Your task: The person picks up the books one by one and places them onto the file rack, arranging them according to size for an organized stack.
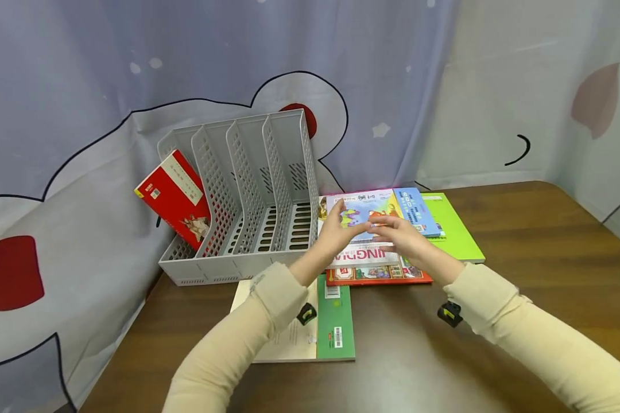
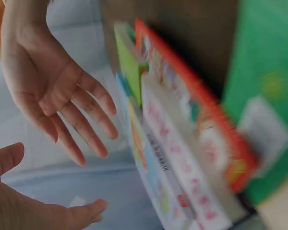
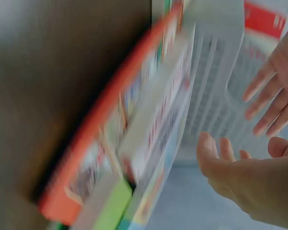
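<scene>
Both hands hover over a pile of books with nothing in them. The left hand (image 1: 336, 232) has its fingers extended toward the right hand (image 1: 400, 234), whose fingers are spread in the left wrist view. Beneath them lie a light blue picture book (image 1: 359, 206), a blue book (image 1: 417, 212), a white book with pink lettering (image 1: 364, 255), a red-edged book (image 1: 377, 275) and a bright green book (image 1: 457, 229). Left of the pile stands a grey file rack (image 1: 237, 264). A red book (image 1: 178, 198) leans tilted in its leftmost compartment.
A green and cream book (image 1: 336, 332) lies on the wooden table (image 1: 418, 355) before the rack, partly hidden by the left sleeve. A patterned curtain (image 1: 212, 51) hangs behind the table and along its left side.
</scene>
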The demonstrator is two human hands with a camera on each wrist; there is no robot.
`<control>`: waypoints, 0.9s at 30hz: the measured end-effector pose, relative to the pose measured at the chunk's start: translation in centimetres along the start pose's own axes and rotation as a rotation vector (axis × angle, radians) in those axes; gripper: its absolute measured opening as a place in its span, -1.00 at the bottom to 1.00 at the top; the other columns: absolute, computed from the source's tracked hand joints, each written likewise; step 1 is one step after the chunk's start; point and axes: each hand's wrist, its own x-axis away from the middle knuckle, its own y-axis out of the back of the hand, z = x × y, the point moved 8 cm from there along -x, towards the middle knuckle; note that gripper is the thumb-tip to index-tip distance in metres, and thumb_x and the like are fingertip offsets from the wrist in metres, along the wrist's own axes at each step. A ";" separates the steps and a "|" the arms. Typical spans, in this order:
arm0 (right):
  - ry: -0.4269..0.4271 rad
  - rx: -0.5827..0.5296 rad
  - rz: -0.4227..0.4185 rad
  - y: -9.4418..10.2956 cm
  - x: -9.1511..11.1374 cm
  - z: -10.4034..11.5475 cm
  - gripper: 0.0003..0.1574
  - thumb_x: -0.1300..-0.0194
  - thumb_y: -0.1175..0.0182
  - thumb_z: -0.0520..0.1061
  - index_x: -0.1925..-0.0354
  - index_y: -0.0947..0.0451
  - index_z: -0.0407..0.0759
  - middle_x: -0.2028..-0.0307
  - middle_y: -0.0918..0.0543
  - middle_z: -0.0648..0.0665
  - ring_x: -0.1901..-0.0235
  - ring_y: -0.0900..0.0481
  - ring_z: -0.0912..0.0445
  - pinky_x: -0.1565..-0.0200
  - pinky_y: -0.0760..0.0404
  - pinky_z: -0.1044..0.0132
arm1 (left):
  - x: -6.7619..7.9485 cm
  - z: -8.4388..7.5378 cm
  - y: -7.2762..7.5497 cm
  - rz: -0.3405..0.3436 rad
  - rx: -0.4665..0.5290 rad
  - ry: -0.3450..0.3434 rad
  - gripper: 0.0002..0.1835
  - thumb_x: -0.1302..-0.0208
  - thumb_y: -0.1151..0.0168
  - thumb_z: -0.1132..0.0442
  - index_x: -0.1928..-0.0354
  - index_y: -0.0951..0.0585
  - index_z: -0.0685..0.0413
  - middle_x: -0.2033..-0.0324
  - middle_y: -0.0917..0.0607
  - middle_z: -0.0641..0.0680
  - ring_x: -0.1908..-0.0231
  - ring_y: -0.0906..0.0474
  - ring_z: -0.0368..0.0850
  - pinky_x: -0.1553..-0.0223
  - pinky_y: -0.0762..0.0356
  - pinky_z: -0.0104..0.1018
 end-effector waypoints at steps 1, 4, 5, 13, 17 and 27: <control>-0.006 -0.007 0.025 -0.7 0.5 -0.1 -0.40 -0.46 0.12 -0.14 -0.36 -0.12 -0.34 -0.30 -0.28 -0.42 -0.19 -0.38 -0.15 -0.25 -0.38 0.02 | 0.9 0.1 0.5 0.018 -0.007 -0.015 -0.10 -0.22 -0.26 0.16 -0.46 0.04 0.14 -0.42 -0.14 0.20 -0.40 -0.07 0.19 -0.35 -0.19 -0.01; -0.056 -0.032 0.092 -2.6 2.0 -0.8 -0.43 -0.46 0.15 -0.18 -0.35 -0.13 -0.37 -0.29 -0.29 -0.44 -0.16 -0.41 -0.15 -0.22 -0.43 0.04 | 3.6 1.1 2.5 0.047 -0.032 -0.049 -0.16 -0.25 -0.23 0.21 -0.45 0.00 0.19 -0.38 -0.20 0.27 -0.35 -0.15 0.29 -0.30 -0.26 0.02; -0.077 -0.040 0.113 -3.1 2.4 -1.1 -0.42 -0.46 0.15 -0.18 -0.35 -0.13 -0.37 -0.29 -0.28 -0.43 -0.15 -0.42 -0.13 -0.20 -0.45 0.05 | 4.5 1.4 3.4 0.041 -0.041 -0.069 -0.18 -0.25 -0.22 0.23 -0.44 -0.02 0.20 -0.36 -0.23 0.30 -0.32 -0.20 0.32 -0.27 -0.31 0.03; -0.153 -0.072 0.184 -5.3 3.9 -3.4 -0.42 -0.42 0.10 -0.18 -0.32 -0.15 -0.40 -0.25 -0.35 -0.41 -0.10 -0.46 -0.10 -0.15 -0.47 0.00 | 10.4 6.1 9.7 -0.096 -0.232 -0.097 -0.30 -0.32 -0.15 0.23 -0.40 -0.11 0.29 -0.23 -0.37 0.43 -0.16 -0.40 0.39 -0.16 -0.34 0.24; -0.189 -0.080 0.179 -5.9 4.6 -4.3 -0.42 -0.40 0.07 -0.19 -0.30 -0.16 -0.45 -0.13 -0.45 -0.38 0.01 -0.49 -0.03 -0.07 -0.53 0.04 | 11.6 9.3 12.4 -0.126 -0.298 0.073 -0.31 -0.31 -0.15 0.21 -0.39 -0.12 0.28 -0.26 -0.32 0.43 -0.23 -0.27 0.42 -0.19 -0.31 0.24; -0.261 -0.133 0.087 -8.8 6.6 -5.6 -0.20 -0.26 -0.01 -0.26 -0.36 0.06 -0.49 -0.30 -0.16 -0.48 -0.30 -0.13 -0.32 -0.16 -0.41 -0.15 | 12.2 13.7 15.5 -0.060 -0.298 0.432 -0.14 -0.36 -0.04 0.09 -0.41 0.18 0.42 -0.37 0.10 0.53 -0.35 0.13 0.49 -0.30 -0.01 0.31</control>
